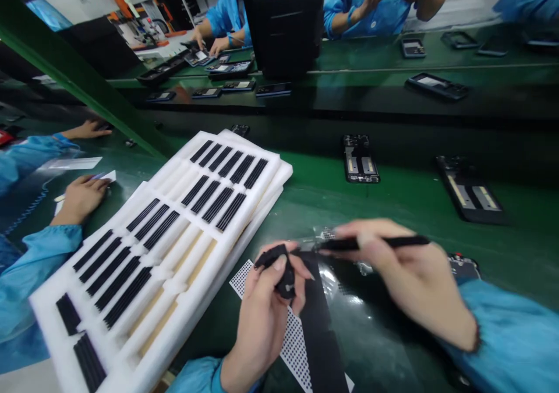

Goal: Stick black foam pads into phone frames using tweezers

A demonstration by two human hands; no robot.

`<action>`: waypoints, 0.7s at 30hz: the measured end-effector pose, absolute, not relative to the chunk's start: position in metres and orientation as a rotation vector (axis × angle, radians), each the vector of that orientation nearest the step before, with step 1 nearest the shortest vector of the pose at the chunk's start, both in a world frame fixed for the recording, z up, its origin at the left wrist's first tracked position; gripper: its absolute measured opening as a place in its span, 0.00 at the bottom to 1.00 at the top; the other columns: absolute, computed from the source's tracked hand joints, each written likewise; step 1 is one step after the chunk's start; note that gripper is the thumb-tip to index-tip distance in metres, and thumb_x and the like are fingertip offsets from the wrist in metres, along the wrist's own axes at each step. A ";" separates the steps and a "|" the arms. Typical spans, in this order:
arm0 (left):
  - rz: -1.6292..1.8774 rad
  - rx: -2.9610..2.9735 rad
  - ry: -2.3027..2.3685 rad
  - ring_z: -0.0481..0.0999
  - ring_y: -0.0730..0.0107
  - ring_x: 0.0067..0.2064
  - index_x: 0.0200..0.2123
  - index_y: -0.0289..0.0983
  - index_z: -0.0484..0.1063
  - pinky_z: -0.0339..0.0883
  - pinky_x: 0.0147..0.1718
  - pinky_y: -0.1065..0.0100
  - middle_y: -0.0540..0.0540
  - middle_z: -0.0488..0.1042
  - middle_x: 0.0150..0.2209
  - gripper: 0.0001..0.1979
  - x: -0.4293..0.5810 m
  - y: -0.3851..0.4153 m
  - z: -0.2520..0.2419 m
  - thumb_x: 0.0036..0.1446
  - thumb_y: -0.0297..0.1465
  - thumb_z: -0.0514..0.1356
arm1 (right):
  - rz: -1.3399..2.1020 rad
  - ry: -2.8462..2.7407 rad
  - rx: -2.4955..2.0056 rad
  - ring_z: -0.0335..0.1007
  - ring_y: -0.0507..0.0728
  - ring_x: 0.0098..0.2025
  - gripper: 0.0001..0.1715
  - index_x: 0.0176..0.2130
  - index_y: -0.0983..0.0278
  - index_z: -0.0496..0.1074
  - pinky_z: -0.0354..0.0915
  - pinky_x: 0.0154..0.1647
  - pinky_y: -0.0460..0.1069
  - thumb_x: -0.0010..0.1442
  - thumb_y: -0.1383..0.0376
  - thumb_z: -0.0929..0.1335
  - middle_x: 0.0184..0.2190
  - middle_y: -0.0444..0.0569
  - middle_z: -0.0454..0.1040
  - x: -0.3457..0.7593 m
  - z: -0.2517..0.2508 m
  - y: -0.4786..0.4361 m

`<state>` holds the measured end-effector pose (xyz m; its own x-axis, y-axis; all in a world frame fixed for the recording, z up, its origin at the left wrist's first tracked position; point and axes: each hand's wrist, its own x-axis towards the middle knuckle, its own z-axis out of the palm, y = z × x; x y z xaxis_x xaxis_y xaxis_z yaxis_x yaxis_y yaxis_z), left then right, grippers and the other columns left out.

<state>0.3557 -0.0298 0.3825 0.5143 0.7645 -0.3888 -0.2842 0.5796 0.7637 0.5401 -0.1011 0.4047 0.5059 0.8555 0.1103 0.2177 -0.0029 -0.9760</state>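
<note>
My left hand (268, 311) is closed around a small black part (286, 276), its exact kind unclear, with thumb and fingers pressing on it. In my right hand (397, 265) is a slim black tool (393, 242) that looks like tweezers; its tip points left, close to the fingers of my left hand, and is blurred. Below the hands lie a white sheet with rows of black dots (294, 346) and a black strip (321, 329) across it. A clear film with dark dots (325, 234) shows by the tool's tip.
Stacked white foam trays (172, 206) with black strips in slots stand left of my hands. Opened phone bodies (360, 163), (471, 192) lie at the back right. A co-worker's hands (81, 201) are at the left; other people sit beyond the shelf (349, 99). A green post (78, 73) slants at left.
</note>
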 end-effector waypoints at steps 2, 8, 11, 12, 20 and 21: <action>0.746 0.761 0.913 0.67 0.76 0.26 0.47 0.36 0.73 0.60 0.21 0.75 0.48 0.75 0.31 0.14 0.354 -0.023 0.384 0.61 0.36 0.64 | 0.633 -0.842 -1.556 0.83 0.61 0.38 0.18 0.38 0.59 0.81 0.80 0.43 0.54 0.64 0.48 0.69 0.37 0.51 0.83 0.568 0.403 -0.095; 0.491 1.881 0.943 0.77 0.64 0.40 0.55 0.39 0.70 0.73 0.39 0.64 0.44 0.78 0.41 0.15 0.364 -0.009 0.378 0.67 0.30 0.55 | 0.960 -0.781 -1.588 0.82 0.58 0.30 0.28 0.36 0.68 0.78 0.79 0.32 0.49 0.60 0.44 0.71 0.29 0.55 0.82 0.624 0.361 -0.085; 0.256 2.609 0.801 0.75 0.54 0.51 0.62 0.36 0.67 0.73 0.48 0.52 0.38 0.74 0.57 0.28 0.379 -0.009 0.370 0.60 0.17 0.49 | 1.059 -0.829 -1.558 0.83 0.59 0.33 0.30 0.37 0.69 0.77 0.80 0.34 0.49 0.61 0.43 0.70 0.30 0.56 0.82 0.621 0.346 -0.085; 0.182 2.786 0.779 0.75 0.53 0.50 0.63 0.35 0.66 0.74 0.46 0.52 0.38 0.72 0.61 0.31 0.384 -0.009 0.366 0.57 0.15 0.49 | 1.067 -0.832 -1.541 0.83 0.59 0.33 0.31 0.37 0.68 0.77 0.80 0.34 0.50 0.61 0.42 0.70 0.30 0.56 0.82 0.619 0.343 -0.085; 0.004 3.213 0.566 0.75 0.57 0.42 0.63 0.34 0.67 0.78 0.34 0.58 0.43 0.66 0.66 0.37 0.400 -0.003 0.353 0.48 0.15 0.53 | 1.014 -0.885 -1.477 0.82 0.57 0.31 0.32 0.36 0.66 0.76 0.78 0.32 0.50 0.59 0.39 0.69 0.28 0.51 0.81 0.612 0.336 -0.081; 0.004 3.216 0.552 0.75 0.57 0.42 0.63 0.34 0.68 0.78 0.33 0.58 0.43 0.66 0.66 0.37 0.400 -0.002 0.354 0.47 0.15 0.53 | 1.008 -0.889 -1.476 0.82 0.57 0.31 0.31 0.36 0.65 0.76 0.79 0.32 0.50 0.59 0.39 0.69 0.28 0.51 0.81 0.612 0.335 -0.082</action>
